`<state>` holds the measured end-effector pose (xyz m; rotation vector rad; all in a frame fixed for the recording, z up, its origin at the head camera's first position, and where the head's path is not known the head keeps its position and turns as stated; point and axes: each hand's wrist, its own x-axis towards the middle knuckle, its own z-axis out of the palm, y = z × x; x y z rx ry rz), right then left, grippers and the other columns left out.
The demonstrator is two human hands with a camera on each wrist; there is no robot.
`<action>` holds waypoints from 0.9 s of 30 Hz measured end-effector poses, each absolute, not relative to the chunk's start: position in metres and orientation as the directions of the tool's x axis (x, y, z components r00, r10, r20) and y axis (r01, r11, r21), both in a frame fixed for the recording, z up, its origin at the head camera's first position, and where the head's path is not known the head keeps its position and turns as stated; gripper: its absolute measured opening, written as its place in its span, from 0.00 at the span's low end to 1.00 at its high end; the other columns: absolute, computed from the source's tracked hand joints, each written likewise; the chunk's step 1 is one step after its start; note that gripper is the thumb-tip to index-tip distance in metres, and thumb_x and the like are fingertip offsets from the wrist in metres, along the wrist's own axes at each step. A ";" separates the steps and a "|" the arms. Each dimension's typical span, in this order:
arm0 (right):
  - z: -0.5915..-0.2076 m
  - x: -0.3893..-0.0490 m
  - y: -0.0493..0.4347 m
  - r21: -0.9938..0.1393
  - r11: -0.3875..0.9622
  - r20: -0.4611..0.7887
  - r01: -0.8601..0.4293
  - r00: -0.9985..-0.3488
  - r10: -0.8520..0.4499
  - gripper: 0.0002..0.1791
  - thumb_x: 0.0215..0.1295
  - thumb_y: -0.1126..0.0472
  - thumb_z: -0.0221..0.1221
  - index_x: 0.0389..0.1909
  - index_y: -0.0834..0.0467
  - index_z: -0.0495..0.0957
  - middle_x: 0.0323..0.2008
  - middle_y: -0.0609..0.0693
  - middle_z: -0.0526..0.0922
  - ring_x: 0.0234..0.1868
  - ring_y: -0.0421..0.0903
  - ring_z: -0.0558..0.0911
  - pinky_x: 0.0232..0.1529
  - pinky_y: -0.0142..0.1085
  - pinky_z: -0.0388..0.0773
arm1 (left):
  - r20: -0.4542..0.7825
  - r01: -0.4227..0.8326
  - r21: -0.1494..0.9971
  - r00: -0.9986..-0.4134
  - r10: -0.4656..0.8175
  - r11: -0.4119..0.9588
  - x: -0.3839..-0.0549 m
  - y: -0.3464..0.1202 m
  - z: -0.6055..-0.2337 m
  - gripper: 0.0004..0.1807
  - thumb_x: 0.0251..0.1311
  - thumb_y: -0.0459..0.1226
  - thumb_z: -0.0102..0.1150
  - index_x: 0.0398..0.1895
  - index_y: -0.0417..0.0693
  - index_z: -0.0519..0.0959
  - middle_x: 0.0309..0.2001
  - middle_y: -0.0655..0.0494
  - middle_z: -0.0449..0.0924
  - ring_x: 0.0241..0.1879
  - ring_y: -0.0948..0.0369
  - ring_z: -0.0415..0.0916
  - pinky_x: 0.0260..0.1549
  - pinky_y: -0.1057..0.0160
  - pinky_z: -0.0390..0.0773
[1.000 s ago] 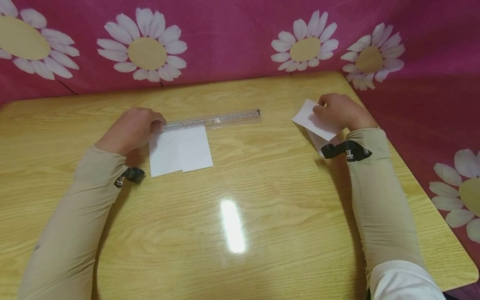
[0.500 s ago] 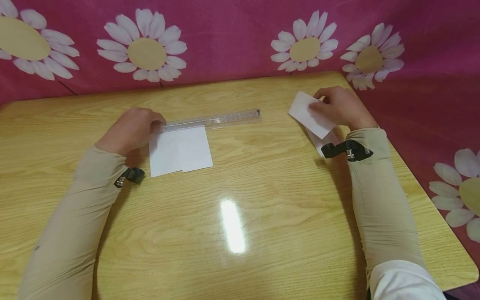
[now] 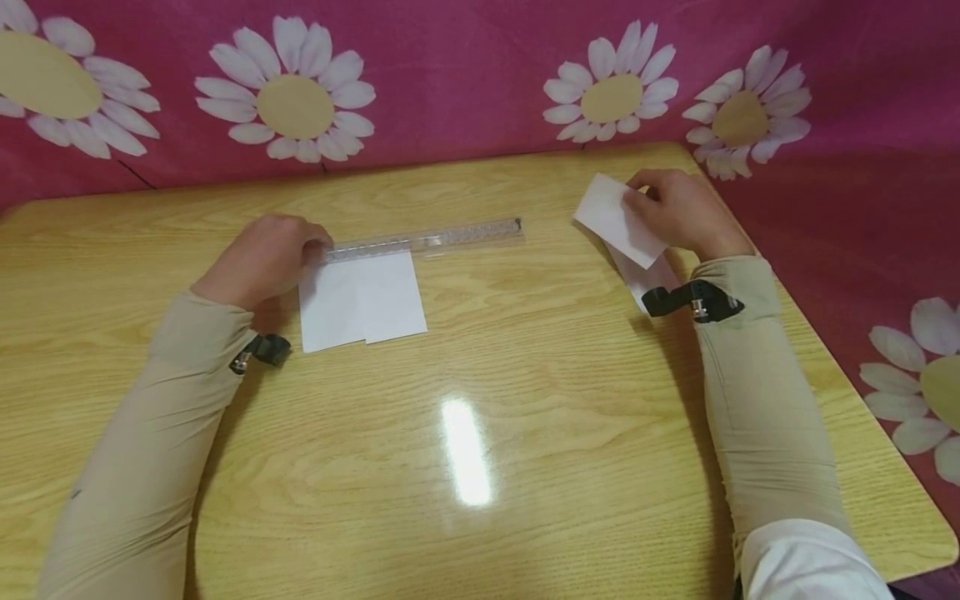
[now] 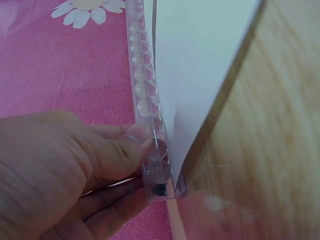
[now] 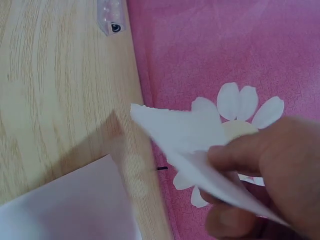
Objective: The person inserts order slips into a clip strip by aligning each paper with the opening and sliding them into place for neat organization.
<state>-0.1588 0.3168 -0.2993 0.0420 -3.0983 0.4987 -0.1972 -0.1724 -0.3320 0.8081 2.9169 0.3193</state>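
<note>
My left hand (image 3: pixel 266 258) pinches the left end of a long clear plastic strip (image 3: pixel 465 236), ruler-like, with a row of round clear bumps in the left wrist view. The strip lies along the far edge of two overlapping white paper pieces (image 3: pixel 360 304), flat on the table. At the right, my right hand (image 3: pixel 682 210) pinches a small white paper piece (image 3: pixel 617 218) between thumb and fingers, raised and tilted. One edge of this piece (image 5: pixel 175 127) looks ragged in the right wrist view. Below it lies another white paper piece (image 5: pixel 75 205), partly hidden by the hand in the head view.
The wood-grain table (image 3: pixel 525 417) ends at the right by a pink cloth (image 3: pixel 465 75) with large daisies, which also hangs behind the far edge. Black straps with small cameras (image 3: pixel 697 302) sit on both wrists.
My right hand has lifted the small paper piece up and slightly left, away from the piece beneath it. The left hand, the strip and the two overlapping pieces have stayed put.
</note>
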 end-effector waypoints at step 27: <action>-0.304 -0.165 0.315 -0.329 0.944 -0.092 0.020 -0.996 -0.011 0.24 0.74 0.52 0.49 0.48 0.68 0.83 0.38 0.64 0.84 0.36 0.56 0.77 0.29 0.37 0.70 | -0.042 0.506 0.212 -0.850 0.525 0.836 -0.197 -0.172 -0.331 0.14 0.71 0.29 0.54 0.54 0.37 0.85 0.54 0.34 0.85 0.57 0.37 0.80 0.62 0.37 0.77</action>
